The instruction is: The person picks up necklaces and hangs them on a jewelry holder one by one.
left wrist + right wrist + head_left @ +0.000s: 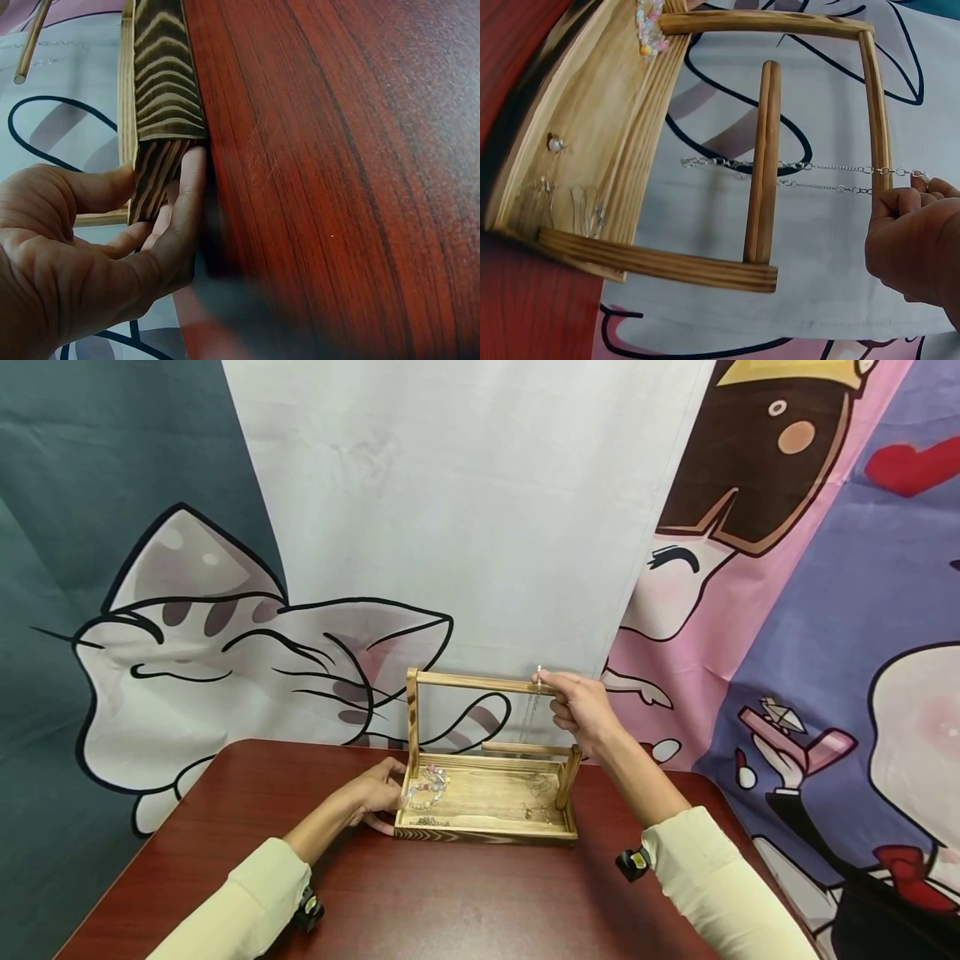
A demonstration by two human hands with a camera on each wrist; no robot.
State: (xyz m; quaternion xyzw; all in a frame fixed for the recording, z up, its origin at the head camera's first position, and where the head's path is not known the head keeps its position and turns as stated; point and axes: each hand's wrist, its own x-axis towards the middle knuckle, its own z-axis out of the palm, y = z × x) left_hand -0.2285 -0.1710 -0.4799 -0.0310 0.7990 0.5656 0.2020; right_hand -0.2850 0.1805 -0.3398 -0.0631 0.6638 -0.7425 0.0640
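Observation:
A wooden jewelry stand [487, 837] has a shallow tray base, a high top bar [472, 681] and a lower short bar [763, 165]. At the tray's left end my left hand [375, 795] grips the wood, thumb on one side and fingers curled against the other [97, 247]. Up at the right part of the top bar, my right hand [587, 706] pinches a silver chain necklace [825, 167]. Two strands of the chain hang from there behind the lower bar. Part of the bar's end is hidden by the right hand [919, 232].
Inside the tray lie a colorful beaded bracelet [437, 783], a silver chain [427, 822] at the front left, and thin jewelry [538, 812] with a pearl piece [555, 142] on the right. The reddish wooden table [480, 902] meets a cartoon-printed cloth [480, 527] behind.

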